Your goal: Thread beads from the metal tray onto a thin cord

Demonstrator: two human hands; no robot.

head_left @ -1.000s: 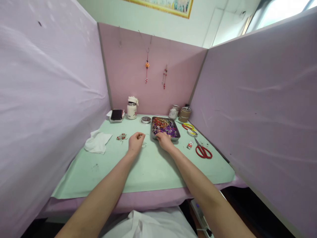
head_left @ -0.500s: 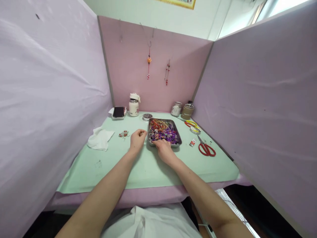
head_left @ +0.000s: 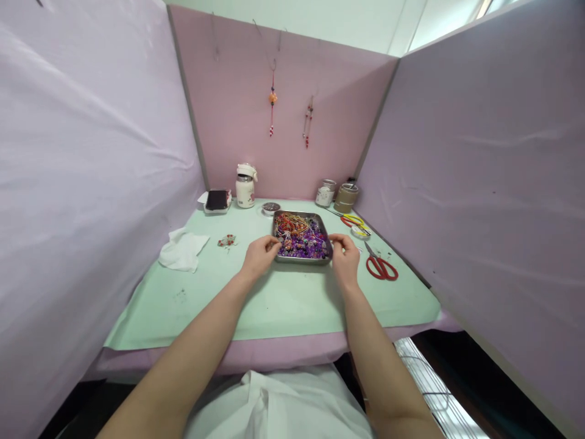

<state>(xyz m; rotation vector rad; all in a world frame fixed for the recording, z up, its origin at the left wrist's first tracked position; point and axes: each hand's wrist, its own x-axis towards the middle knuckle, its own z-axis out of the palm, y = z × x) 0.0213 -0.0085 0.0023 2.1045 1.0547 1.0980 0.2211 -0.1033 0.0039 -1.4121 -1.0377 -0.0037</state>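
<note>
On pale green cloth [head_left: 292, 305], held a shallow silver metal tray [head_left: 301, 261] of purple beads [head_left: 302, 249].
Clamped right hand [head_left: 346, 253] on its right side, with left hand [head_left: 259, 256] pinched together opposite; looked stiff, probably light, spill-prone, best gripped from both sides.

Bare left hand [head_left: 258, 256], bare right hand [head_left: 346, 259], bare forearms [head_left: 208, 341], creased white garment [head_left: 278, 405]

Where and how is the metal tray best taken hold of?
Likely by the left and right rims of the metal tray, from both sides at once: it lies flat, open-topped and loaded with beads, so a level hold seems safest.
</note>
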